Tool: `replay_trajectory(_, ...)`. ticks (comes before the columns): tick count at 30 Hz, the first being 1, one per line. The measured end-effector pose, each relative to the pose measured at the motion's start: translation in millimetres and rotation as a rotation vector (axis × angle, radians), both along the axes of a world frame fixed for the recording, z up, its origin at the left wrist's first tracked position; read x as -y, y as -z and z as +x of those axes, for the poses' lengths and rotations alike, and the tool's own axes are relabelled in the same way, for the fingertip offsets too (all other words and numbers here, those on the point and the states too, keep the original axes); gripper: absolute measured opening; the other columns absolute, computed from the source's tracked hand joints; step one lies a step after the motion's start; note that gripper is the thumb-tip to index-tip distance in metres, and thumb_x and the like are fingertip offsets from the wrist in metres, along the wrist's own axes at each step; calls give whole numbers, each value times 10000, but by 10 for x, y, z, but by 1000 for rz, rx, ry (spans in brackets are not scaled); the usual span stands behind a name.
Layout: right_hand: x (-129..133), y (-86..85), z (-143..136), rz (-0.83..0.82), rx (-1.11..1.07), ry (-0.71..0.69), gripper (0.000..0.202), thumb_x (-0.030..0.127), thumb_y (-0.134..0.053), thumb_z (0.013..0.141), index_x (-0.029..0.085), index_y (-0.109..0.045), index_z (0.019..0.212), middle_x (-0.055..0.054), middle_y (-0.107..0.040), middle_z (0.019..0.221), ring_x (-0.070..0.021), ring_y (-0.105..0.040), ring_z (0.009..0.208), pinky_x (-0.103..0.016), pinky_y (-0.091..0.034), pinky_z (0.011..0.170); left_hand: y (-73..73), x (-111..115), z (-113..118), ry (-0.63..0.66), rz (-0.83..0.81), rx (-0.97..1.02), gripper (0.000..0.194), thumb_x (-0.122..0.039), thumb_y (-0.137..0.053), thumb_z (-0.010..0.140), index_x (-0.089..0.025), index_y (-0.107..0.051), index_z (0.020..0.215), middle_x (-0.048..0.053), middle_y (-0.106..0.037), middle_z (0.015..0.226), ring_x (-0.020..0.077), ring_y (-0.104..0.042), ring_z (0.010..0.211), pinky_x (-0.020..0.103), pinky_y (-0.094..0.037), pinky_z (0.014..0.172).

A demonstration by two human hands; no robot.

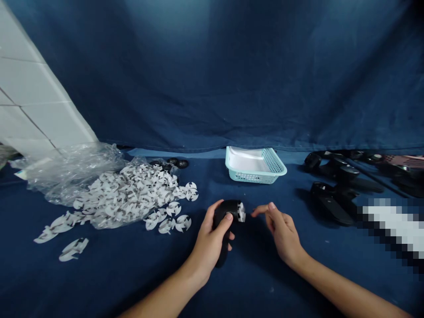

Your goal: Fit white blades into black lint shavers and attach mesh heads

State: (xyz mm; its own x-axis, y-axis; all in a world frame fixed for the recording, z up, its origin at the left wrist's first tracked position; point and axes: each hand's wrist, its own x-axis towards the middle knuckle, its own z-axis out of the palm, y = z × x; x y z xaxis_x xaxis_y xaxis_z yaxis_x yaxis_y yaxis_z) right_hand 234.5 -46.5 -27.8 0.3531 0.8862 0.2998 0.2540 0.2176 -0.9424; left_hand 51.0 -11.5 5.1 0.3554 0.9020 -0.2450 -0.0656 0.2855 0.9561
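Note:
My left hand (pixel 212 234) is wrapped around a black handheld device (pixel 229 206) with a handle and a rounded head, its thumb pressed on the head. At the head's right end sits a white piece (pixel 241 212). My right hand (pixel 281 229) hovers just right of that end, apart from it. Its index finger points left toward the device, the other fingers are curled, and nothing shows in it. Left of the device lies a heap of white plastic parts (pixel 129 192), round with notched cutouts. Several loose parts (pixel 174 216) lie nearest my left hand.
A light blue basket (pixel 255 176) with a white lining stands at the back. Clear plastic bag film (pixel 76 172) lies around the heap, with small black round parts (pixel 180 163) behind it. Black devices (pixel 333 203) lie at right. A blue curtain (pixel 212 88) hangs behind.

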Motion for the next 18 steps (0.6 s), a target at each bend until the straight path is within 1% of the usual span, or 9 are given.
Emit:
replay_trajectory(1,-7,-1,5,19,-20,21,590,473,-335,997,215,-464,483,-56,-666,752,-232,-612,866,-404,-392,883,-1,0,-2,1,-2,1,613,-492,-630,829,-285,-406,1360,70,-625,982,134,-611,633,240,-473,512)
replay_trajectory(3,-9,-6,11,84,-21,32,501,454,-367,993,213,-549,594,-57,-691,939,-237,-597,969,-394,-394,893,-1,-2,-4,5,-6,2,611,-493,-629,829,-285,-408,1359,72,-624,988,130,-607,623,237,-470,507)
replay_trajectory(5,8,-10,8,148,8,3,317,419,-400,991,236,-649,918,-55,-650,1166,-247,-554,1124,-402,-394,942,4,-5,-3,8,-5,4,600,-493,-626,833,-291,-410,1355,68,-624,982,132,-607,628,237,-471,506)
replay_trajectory(8,59,-6,-7,226,106,-84,334,380,-418,990,284,-522,1293,-55,-521,1384,-254,-439,1296,-446,-356,1040,16,-9,2,14,4,7,586,-492,-621,837,-298,-412,1350,66,-624,982,146,-618,658,240,-478,510)
replay_trajectory(11,103,3,-30,239,154,-216,418,401,-408,992,293,-419,1396,-62,-476,1433,-257,-402,1340,-488,-277,1114,21,-3,5,13,9,8,596,-491,-622,836,-290,-410,1356,69,-628,979,151,-624,670,241,-483,518)
replay_trajectory(13,112,-4,-47,178,104,-222,453,442,-426,981,266,-413,1398,-82,-618,1260,-253,-544,1206,-484,-340,1077,19,1,6,10,7,11,605,-490,-627,833,-284,-410,1358,66,-629,962,149,-622,664,237,-481,517)
replay_trajectory(15,99,-25,-58,78,-36,-117,423,489,-411,978,211,-530,1273,-25,-692,750,-208,-673,746,-424,-514,844,14,2,5,8,0,14,612,-489,-633,828,-283,-410,1359,58,-624,936,145,-617,651,233,-475,508)
replay_trajectory(16,86,-38,-59,29,-128,-57,419,510,-389,980,189,-594,1154,38,-569,515,-166,-584,500,-375,-541,685,12,0,4,7,-5,16,614,-490,-635,826,-284,-410,1359,54,-622,926,142,-614,642,230,-470,502)
replay_trajectory(18,52,-58,-51,-30,-283,18,467,538,-348,982,172,-633,928,114,-295,345,-100,-304,297,-302,-484,484,9,-3,1,12,-16,19,619,-488,-640,823,-287,-408,1361,53,-619,929,135,-609,628,226,-464,496)
